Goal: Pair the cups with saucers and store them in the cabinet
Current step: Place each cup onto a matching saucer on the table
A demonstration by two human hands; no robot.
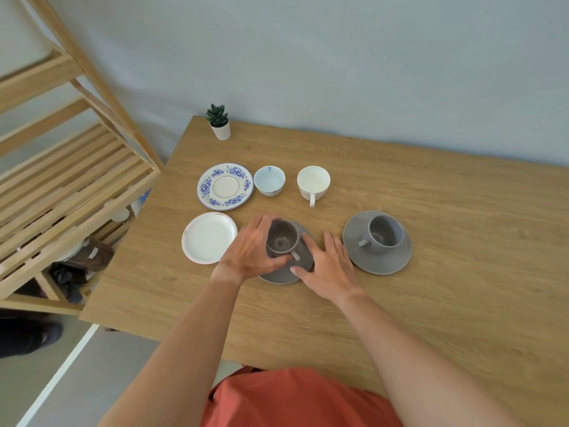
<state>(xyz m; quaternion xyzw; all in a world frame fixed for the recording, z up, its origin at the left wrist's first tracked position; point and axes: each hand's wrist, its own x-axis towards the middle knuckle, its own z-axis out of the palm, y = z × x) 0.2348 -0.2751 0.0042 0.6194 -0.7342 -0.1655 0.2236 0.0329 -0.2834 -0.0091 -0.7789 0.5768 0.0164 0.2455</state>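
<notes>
A grey cup stands on a grey saucer at the table's middle. My left hand curls round the cup's left side, thumb near its handle. My right hand rests with fairly straight fingers on the saucer's right edge. To the right, a second grey cup sits on its own grey saucer. Behind lie a blue floral saucer, a small blue-white cup and a white mug. A plain white saucer lies left of my left hand.
A slatted wooden shelf unit stands against the table's left side, with some items on its lower level. A small potted plant sits at the table's far left corner. A wall runs behind the table.
</notes>
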